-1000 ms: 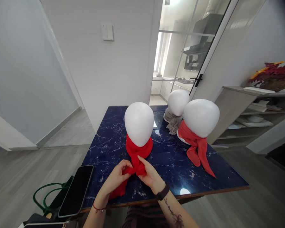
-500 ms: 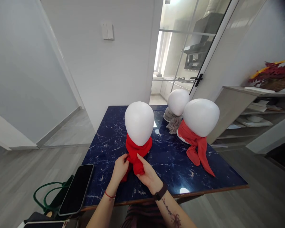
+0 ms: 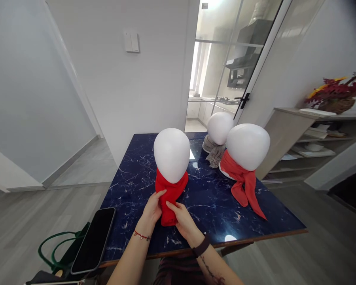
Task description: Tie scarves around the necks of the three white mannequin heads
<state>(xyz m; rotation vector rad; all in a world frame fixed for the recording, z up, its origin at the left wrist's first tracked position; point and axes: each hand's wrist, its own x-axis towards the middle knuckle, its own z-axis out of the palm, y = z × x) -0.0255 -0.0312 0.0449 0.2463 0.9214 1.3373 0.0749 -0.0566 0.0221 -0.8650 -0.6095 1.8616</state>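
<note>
A bright red scarf (image 3: 169,194) is wrapped around the neck of a white mannequin head (image 3: 171,154), its front part hanging down toward me. My left hand (image 3: 153,206) grips the scarf's left side, thumb lying on top of the cloth. On the lower right side, my right hand (image 3: 182,219) pinches the hanging part, with the thumb in front and the other fingers mostly hidden. Farther right stands a second white mannequin head (image 3: 248,145) wearing a coral-red scarf (image 3: 240,174) tied with two hanging ends.
A third mannequin head (image 3: 220,127) with a grey scarf (image 3: 215,153) stands behind at the right. All rest on a dark blue marbled table (image 3: 130,178). A phone (image 3: 93,240) lies at the table's left corner, beside a green-handled bag (image 3: 57,249). Shelves (image 3: 311,138) stand beyond the right side.
My left hand has shifted up along the scarf, and my right hand has moved slightly down. The hanging part now lies flatter and straighter, its loose left end no longer showing.
</note>
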